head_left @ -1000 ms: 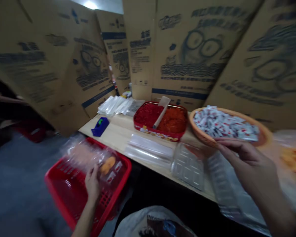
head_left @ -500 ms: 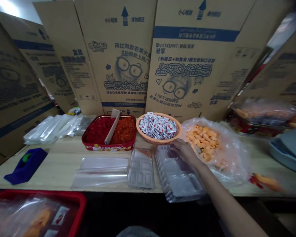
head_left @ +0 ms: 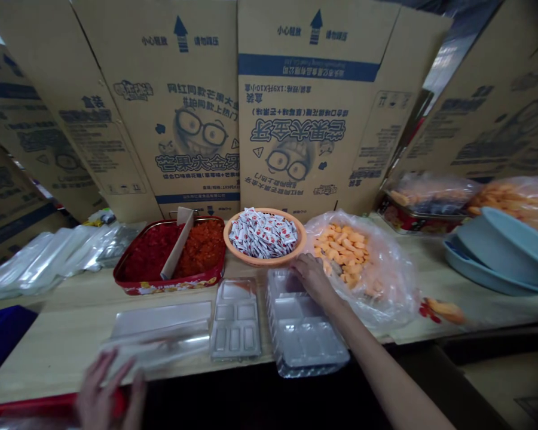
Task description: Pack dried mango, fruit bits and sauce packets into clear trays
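My right hand (head_left: 312, 276) reaches over a stack of clear plastic compartment trays (head_left: 309, 346). Its fingers are curled at the far end of the top tray, beside the orange basket of small printed sachets (head_left: 264, 236). My left hand (head_left: 110, 388) is at the lower left, blurred, with fingers apart and nothing visible in them. It is over the table's front edge, near flat clear plastic sleeves (head_left: 161, 319). One more clear compartment tray (head_left: 235, 322) lies between the sleeves and the stack.
A red tin (head_left: 170, 283) of red and orange-red food has a cardboard divider. An open bag of orange pieces (head_left: 347, 251) sits right of the basket. Blue basins (head_left: 497, 251) stand far right, a blue tape dispenser (head_left: 4, 337) far left. Cardboard boxes (head_left: 197, 89) line the back.
My left hand has come into view at the lower left. The view has turned to the right, so things sit further left. My right hand stays at the tray stack.
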### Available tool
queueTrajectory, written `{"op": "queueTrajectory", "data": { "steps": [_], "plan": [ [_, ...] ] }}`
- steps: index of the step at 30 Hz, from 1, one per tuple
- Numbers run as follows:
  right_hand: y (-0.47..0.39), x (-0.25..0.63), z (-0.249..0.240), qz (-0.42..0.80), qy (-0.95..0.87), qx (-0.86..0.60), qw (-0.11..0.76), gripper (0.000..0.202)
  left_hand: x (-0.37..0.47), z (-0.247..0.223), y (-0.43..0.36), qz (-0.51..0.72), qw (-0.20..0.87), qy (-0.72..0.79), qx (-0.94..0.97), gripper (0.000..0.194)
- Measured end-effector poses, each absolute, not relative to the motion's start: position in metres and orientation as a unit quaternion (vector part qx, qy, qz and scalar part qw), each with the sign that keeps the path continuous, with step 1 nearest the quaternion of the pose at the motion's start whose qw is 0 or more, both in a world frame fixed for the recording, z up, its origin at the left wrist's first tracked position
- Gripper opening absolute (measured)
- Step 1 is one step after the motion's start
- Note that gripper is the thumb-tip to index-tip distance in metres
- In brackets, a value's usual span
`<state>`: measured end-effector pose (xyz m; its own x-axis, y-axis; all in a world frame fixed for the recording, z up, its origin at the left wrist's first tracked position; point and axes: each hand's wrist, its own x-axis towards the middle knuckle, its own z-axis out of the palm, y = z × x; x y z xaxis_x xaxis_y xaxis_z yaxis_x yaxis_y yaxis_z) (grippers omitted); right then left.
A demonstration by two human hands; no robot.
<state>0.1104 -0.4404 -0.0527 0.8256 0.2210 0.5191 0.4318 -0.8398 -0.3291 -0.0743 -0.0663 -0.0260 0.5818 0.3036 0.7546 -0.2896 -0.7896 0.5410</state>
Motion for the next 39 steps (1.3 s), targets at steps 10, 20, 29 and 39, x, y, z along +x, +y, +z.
{"op": "queueTrajectory", "data": {
  "steps": [10, 20, 29, 39],
  "plan": [
    [-0.438, 0.119, -0.061, -0.198, -0.224, -0.922, 0.247, 0.017, -0.015, -0.046, -0.226, 0.016, 0.234, -0.427, 0.873, 0.072],
    [-0.435, 0.120, -0.063, -0.309, -0.212, -0.886, 0.272, 0.024, -0.007, -0.061, -0.230, -0.028, 0.279, -0.423, 0.862, 0.077],
    [-0.428, 0.105, -0.023, -0.360, -0.218, -0.809, 0.411, 0.019, 0.001, -0.022, -0.257, -0.061, 0.740, -0.014, 0.669, 0.081],
    [-0.468, 0.105, -0.024, -0.084, -0.010, -0.657, 0.749, 0.031, 0.030, -0.002, -0.266, -0.187, 0.819, 0.083, 0.536, 0.065]
  ]
}}
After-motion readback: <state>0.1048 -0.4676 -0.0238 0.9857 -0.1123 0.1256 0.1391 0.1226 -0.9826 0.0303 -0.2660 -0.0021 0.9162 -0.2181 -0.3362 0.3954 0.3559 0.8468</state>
